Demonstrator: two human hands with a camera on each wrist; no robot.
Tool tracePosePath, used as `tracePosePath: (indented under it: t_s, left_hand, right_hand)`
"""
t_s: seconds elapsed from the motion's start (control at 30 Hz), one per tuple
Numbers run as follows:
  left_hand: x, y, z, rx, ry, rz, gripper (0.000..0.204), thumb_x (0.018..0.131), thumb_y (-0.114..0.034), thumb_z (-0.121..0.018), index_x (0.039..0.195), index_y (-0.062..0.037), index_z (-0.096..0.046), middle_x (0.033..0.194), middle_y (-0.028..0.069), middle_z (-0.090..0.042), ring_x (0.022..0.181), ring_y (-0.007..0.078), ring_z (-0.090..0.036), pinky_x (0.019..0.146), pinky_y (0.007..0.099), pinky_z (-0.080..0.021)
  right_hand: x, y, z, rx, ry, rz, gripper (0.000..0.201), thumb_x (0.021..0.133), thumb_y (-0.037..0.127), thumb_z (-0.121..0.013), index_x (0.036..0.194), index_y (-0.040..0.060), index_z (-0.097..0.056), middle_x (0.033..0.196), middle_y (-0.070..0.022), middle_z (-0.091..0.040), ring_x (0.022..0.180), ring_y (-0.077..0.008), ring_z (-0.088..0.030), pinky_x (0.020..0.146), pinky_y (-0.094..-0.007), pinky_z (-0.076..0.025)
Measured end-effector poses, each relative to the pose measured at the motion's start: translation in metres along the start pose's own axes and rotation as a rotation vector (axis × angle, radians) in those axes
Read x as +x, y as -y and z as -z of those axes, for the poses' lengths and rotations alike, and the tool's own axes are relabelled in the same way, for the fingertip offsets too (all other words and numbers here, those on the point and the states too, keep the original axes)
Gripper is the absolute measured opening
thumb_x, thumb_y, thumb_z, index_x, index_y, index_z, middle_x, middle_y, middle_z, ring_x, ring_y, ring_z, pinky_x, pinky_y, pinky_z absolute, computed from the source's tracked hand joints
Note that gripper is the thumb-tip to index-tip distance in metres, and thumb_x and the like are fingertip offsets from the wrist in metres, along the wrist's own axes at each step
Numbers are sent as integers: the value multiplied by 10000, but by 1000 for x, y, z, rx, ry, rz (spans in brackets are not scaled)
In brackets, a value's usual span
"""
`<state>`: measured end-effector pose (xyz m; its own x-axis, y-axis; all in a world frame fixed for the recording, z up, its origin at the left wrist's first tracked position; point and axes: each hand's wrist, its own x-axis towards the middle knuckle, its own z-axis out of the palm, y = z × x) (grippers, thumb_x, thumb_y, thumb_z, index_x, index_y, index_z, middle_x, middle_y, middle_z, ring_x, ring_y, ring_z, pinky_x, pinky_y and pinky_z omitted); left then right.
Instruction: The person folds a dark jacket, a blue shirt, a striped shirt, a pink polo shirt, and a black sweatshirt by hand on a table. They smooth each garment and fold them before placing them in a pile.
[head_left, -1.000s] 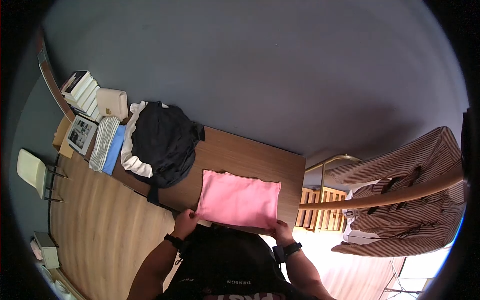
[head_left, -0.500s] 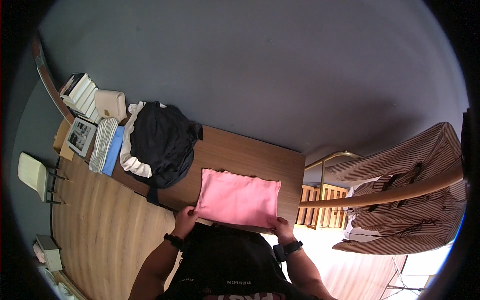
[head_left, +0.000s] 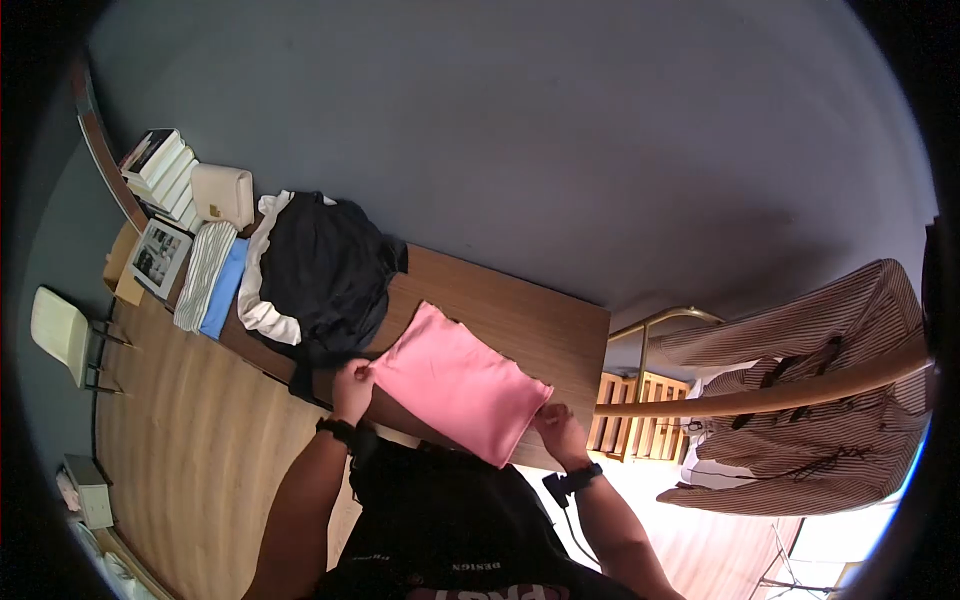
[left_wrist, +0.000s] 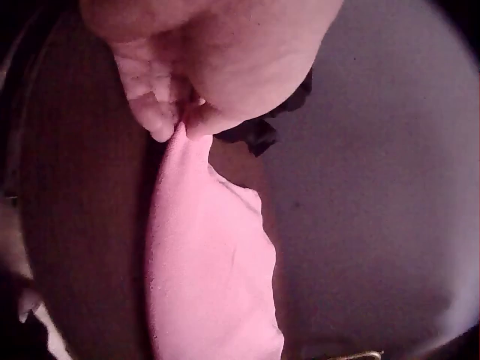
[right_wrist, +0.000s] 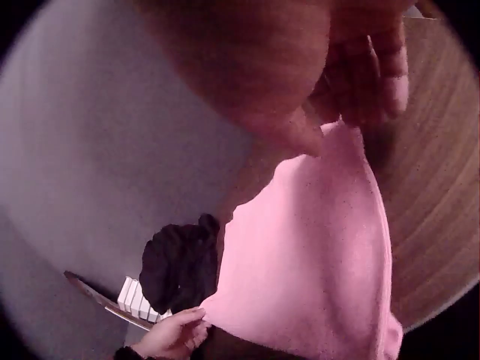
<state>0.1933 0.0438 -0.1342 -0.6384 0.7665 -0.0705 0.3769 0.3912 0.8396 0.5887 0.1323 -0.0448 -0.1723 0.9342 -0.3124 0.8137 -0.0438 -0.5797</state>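
A pink folded cloth (head_left: 455, 380) hangs at a slant over the near part of the table, its lower corner past the front edge in the head view. My left hand (head_left: 352, 390) pinches its left corner; the left wrist view shows thumb and fingertips (left_wrist: 159, 124) closed on the fabric (left_wrist: 210, 255). At the right corner, my right hand (head_left: 562, 435) pinches the edge between thumb and fingers, with the other fingers (right_wrist: 394, 86) loosely bent. Between both hands the cloth (right_wrist: 307, 247) is stretched out, its far edge wavy.
A heap of black clothing (head_left: 325, 265) with a white garment (head_left: 265, 315) lies left on the brown table (head_left: 500, 300). Beyond are folded striped (head_left: 207, 270) and blue cloths (head_left: 226, 290), a picture frame (head_left: 160, 258), a beige bag (head_left: 222, 195) and books (head_left: 160, 170). Striped clothing (head_left: 800, 400) hangs at right.
The pink cloth lay flat and square to the front edge; now it is turned and partly raised. My left hand has moved up and left with its corner; my right hand has shifted slightly upward.
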Motion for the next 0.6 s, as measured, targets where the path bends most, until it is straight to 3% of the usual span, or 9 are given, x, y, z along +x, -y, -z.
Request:
tracePosePath:
  t_s: [0.03, 0.1, 0.2, 0.23, 0.3, 0.37, 0.47, 0.53, 0.6]
  left_hand:
    - [7, -12, 1, -7, 5, 18, 185, 864, -151, -707, 968, 0, -682, 849, 126, -714, 800, 219, -697, 723, 324, -534]
    - [20, -25, 0, -6, -22, 27, 192, 862, -148, -713, 982, -2, -680, 872, 131, -718, 820, 221, -703, 734, 327, -540]
    - [29, -28, -4, 113, 1, 94, 218, 858, -138, -718, 1014, 7, -673, 929, 147, -720, 814, 223, -708, 734, 328, -541]
    - [32, -12, -13, -5, 12, 177, 251, 851, -135, -727, 1056, -15, -646, 928, 115, -713, 778, 194, -688, 701, 313, -538]
    - [23, 9, -20, -145, 59, 256, 264, 849, -136, -730, 1066, -24, -629, 905, 87, -700, 749, 172, -667, 680, 303, -534]
    - [6, -19, -18, -376, 65, 380, 285, 842, -129, -733, 1072, -45, -587, 838, 20, -654, 681, 113, -600, 611, 271, -511]
    - [-3, -11, -28, -506, 104, 507, 253, 835, -124, -738, 1032, -33, -610, 833, 28, -657, 662, 115, -606, 571, 263, -492]
    - [-15, -29, -25, -568, 105, 499, 200, 825, -119, -747, 967, -31, -638, 786, 28, -656, 649, 114, -608, 544, 253, -476]
    - [-29, -33, -26, -597, 224, 515, 147, 830, -152, -731, 871, -26, -666, 731, 26, -653, 613, 113, -601, 537, 256, -477]
  right_hand:
    - [11, -3, -3, -3, 0, 2, 308, 838, 313, -726, 972, 37, -699, 950, -159, -709, 847, -361, -672, 790, -412, -536]
    - [32, -6, -11, 34, -177, 188, 342, 832, 280, -707, 1086, 54, -671, 1122, -160, -661, 1023, -379, -618, 909, -432, -500]
    - [49, -1, -20, -115, -96, 132, 535, 814, 327, -731, 1229, 22, -586, 1217, -228, -598, 1136, -397, -573, 968, -444, -476]
    - [48, 7, -18, -153, -60, 206, 536, 805, 320, -744, 1230, 34, -585, 1215, -216, -596, 1164, -407, -543, 995, -460, -452]
    - [50, 11, -22, -176, -79, 236, 544, 800, 328, -747, 1231, 38, -586, 1214, -213, -593, 1162, -405, -540, 997, -458, -450]
    - [54, 10, -28, -201, -95, 266, 551, 795, 336, -751, 1232, 42, -587, 1212, -211, -590, 1159, -403, -537, 998, -456, -447]
    - [62, 6, -34, -215, -92, 167, 560, 784, 355, -762, 1223, 54, -592, 1212, -199, -588, 1155, -395, -531, 1000, -454, -442]
    - [66, 11, -33, -202, -65, 177, 569, 783, 365, -763, 1217, 40, -589, 1196, -197, -598, 1137, -380, -542, 988, -448, -449]
    - [70, 16, -33, -199, -37, 170, 571, 777, 367, -767, 1202, 27, -595, 1161, -196, -619, 1111, -367, -568, 969, -435, -465]
